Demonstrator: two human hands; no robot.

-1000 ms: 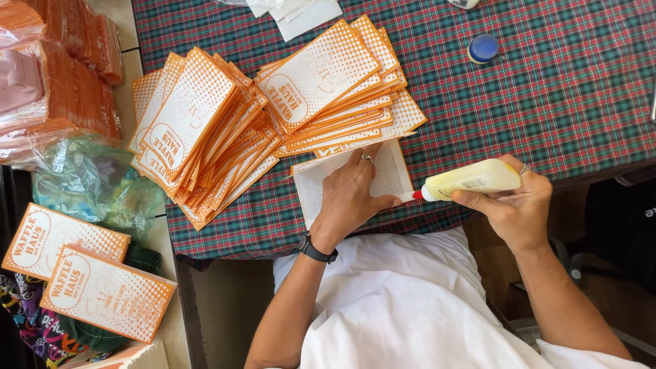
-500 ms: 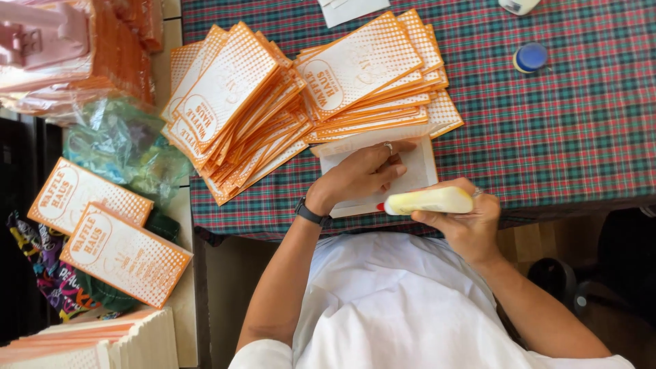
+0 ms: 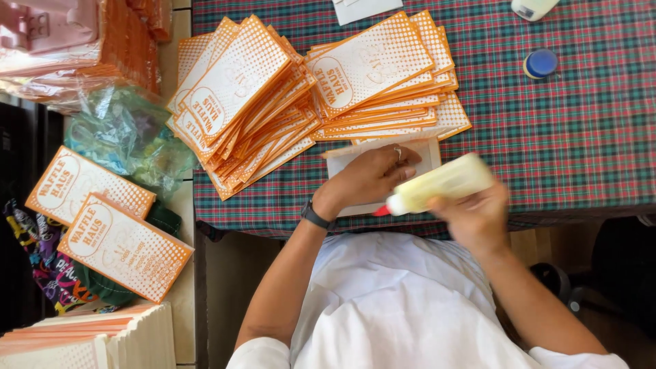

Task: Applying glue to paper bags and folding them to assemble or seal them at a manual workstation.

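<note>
My left hand (image 3: 372,174) lies flat on a white paper bag (image 3: 432,148) at the near edge of the table, pinning it down. My right hand (image 3: 475,212) grips a pale yellow glue bottle (image 3: 444,183) held sideways, its red tip pointing left at the near edge of the white bag. Fanned stacks of orange and white printed paper bags (image 3: 307,82) lie just beyond my left hand.
A plaid tablecloth (image 3: 567,130) covers the table. A blue cap (image 3: 540,63) and part of a white bottle (image 3: 531,7) lie at the far right. More orange bags (image 3: 109,219), a clear plastic bag (image 3: 116,137) and bundles (image 3: 68,41) are to the left.
My right hand has swept the glue bottle left along the near edge of the white bag. My left hand has stayed pressed on the bag. The view has shifted slightly.
</note>
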